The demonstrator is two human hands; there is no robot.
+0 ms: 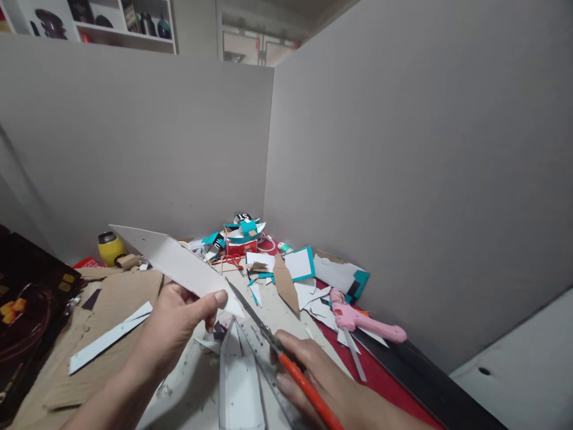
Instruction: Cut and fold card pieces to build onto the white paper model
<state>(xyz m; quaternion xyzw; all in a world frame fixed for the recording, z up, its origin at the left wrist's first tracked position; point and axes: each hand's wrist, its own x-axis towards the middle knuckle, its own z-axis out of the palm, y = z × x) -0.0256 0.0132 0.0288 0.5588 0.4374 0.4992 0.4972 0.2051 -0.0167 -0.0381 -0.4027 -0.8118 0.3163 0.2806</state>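
My left hand point(176, 325) pinches a long white piece of card point(179, 260) near its right end, thumb on top, holding it up above the table. In my right hand point(308, 364) is a pair of scissors point(257, 322) with orange handles. Their blades reach up to the card's right end, close to my left thumb; whether they are cutting into it I cannot tell. Below both hands a folded white card shape point(242, 385) with a pointed end lies on the table. My right fingers partly hide the scissors' handles.
A pink glue gun point(367, 322) lies at the right among paper scraps. A brown card leaf shape point(285, 283) and a teal-edged card point(301, 264) are behind. Corrugated cardboard point(120, 289) with a white strip point(110, 339) lies left, near a yellow jar point(110, 249). Grey panels point(403, 149) stand around.
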